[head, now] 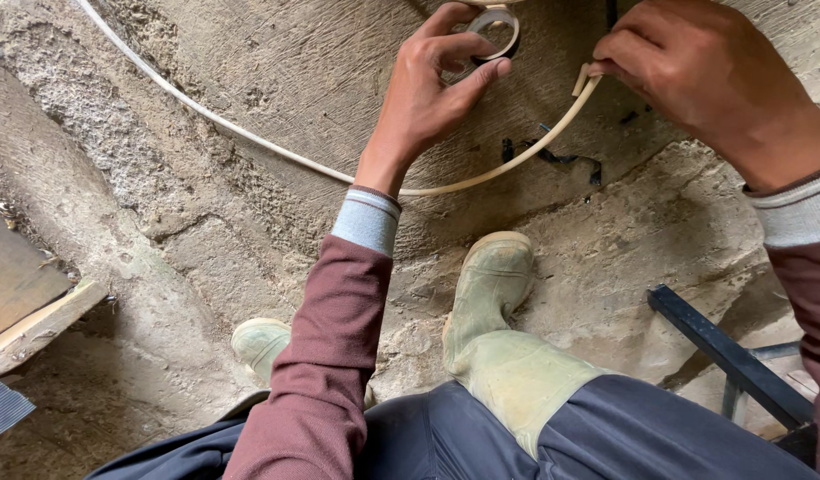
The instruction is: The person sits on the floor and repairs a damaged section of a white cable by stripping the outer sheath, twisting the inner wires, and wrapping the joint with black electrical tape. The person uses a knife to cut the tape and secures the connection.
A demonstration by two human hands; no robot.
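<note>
Tape roll (496,27) is sitting pinched in the left hand (428,89), fingers curling round it against the concrete wall (277,80). Right hand (686,67) is gripping the end of a pale cane strip (481,178), fingers closed tight, above muddy boots (486,293).

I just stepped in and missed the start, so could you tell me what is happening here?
A person in green rubber boots crouches over a rough concrete floor. The left hand holds a small coiled loop of pale strip, while the right hand pinches the end of a long pale cane-like strip that curves across the floor. Black scraps lie beneath.
</note>
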